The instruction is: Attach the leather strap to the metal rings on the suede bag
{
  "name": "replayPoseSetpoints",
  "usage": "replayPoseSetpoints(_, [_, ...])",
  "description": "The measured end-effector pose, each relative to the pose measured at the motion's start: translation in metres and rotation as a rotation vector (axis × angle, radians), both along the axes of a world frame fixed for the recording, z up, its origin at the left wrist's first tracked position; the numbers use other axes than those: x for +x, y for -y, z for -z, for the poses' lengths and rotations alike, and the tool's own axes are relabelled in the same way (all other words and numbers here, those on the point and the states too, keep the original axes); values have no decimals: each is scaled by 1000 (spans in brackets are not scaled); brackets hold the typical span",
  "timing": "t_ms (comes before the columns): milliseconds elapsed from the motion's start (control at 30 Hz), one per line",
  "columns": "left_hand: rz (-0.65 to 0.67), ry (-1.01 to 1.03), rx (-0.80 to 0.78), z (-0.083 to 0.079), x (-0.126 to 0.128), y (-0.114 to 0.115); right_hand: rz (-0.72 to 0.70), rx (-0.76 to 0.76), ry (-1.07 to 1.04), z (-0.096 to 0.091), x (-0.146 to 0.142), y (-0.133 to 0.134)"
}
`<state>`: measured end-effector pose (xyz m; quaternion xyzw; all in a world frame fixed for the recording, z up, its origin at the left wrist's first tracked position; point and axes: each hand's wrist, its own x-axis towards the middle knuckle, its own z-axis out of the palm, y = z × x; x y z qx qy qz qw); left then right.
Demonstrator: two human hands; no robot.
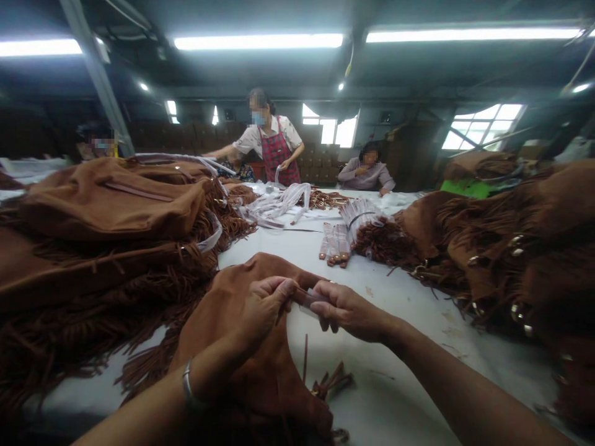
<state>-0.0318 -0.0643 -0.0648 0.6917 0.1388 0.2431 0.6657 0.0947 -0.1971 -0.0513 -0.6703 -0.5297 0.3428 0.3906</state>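
A brown suede-like bag (227,322) with fringe lies on the white table in front of me. Its upper edge curves behind my hands. Over it, my left hand (267,306) pinches one end of a brown strap (301,295), fingers closed. Clear plastic film covers part of this strap. A little to the right, my right hand (341,310) is closed around the plastic-covered part. Whether the strap joins the bag is hidden behind my fingers. Below my hands, a small tassel (333,379) of brown strips rests on the table.
Brown fringed bags (111,198) are piled on the left, and more bags (502,241) on the right. Plastic-wrapped straps (334,243) and a tied bundle (362,214) lie ahead on the table (381,371). Beyond, a person in a checked apron (279,155) stands near a seated person (367,170).
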Motion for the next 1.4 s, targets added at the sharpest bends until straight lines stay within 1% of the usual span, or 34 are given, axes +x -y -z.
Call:
replayPoseSetpoints(100, [88, -32, -42, 5, 7, 5, -35, -43, 46, -2, 3, 1])
replayPoseSetpoints(200, [102, -31, -51, 10, 14, 9, -1, -46, 136, -5, 5, 4])
replayPoseSetpoints(267, [99, -26, -63, 13, 20, 9, 71, -20, 259, -5, 5, 8])
replayPoseSetpoints(400, [66, -74, -54, 17, 33, 9, 248, 55, 583, -1, -4, 15])
replayPoseSetpoints(500, [5, -68, 53, 16, 42, 12, 330, 21, 657, 5, -9, 13])
replayPoseSetpoints(567, [-29, -58, 208, 13, 42, 17, 358, 41, 609, 13, -4, 10])
replayPoseSetpoints(600, [-57, -56, 324, 11, 40, 21, 353, 66, 549, 18, 1, 9])
replayPoseSetpoints(633, [-94, -52, 466, 8, 34, 26, 341, 87, 472, 24, 6, 9])
replayPoseSetpoints(700, [-143, -33, 803, 2, 16, 41, 315, 82, 308, 38, 19, 9])
replayPoseSetpoints(733, [-128, -16, 979, 0, 3, 50, 311, 62, 246, 45, 24, 10])
replayPoseSetpoints(767, [-41, -6, 1149, 0, -10, 60, 313, 41, 207, 52, 27, 11])
replayPoseSetpoints(833, [187, 12, 1393, 7, -37, 80, 307, 27, 199, 62, 30, 11])
replayPoseSetpoints(867, [254, -17, 1474, 14, -48, 87, 298, 38, 216, 66, 29, 11])
replayPoseSetpoints(900, [289, -63, 1541, 23, -57, 92, 287, 53, 241, 69, 27, 10])
replayPoseSetpoints(933, [289, -105, 1596, 32, -63, 94, 272, 68, 264, 71, 25, 9])
replayPoseSetpoints(1000, [244, -178, 1669, 48, -68, 91, 236, 76, 259, 74, 20, 10])
replayPoseSetpoints(1067, [232, -263, 1674, 54, -64, 81, 201, 36, 156, 73, 18, 13])
replayPoseSetpoints(1100, [266, -321, 1647, 54, -60, 74, 183, 5, 69, 72, 18, 15])
replayPoseSetpoints(1167, [379, -435, 1540, 47, -47, 60, 161, -35, -136, 68, 22, 22])
replayPoseSetpoints(1233, [476, -482, 1398, 38, -34, 46, 157, -10, -323, 63, 26, 28])
replayPoseSetpoints(1267, [492, -488, 1322, 34, -27, 41, 161, 14, -392, 60, 29, 31])
replayPoseSetpoints(1333, [459, -481, 1196, 27, -14, 31, 176, 52, -468, 56, 33, 35])
replayPoseSetpoints(1400, [398, -464, 1127, 22, 0, 25, 187, 66, -474, 53, 36, 37])
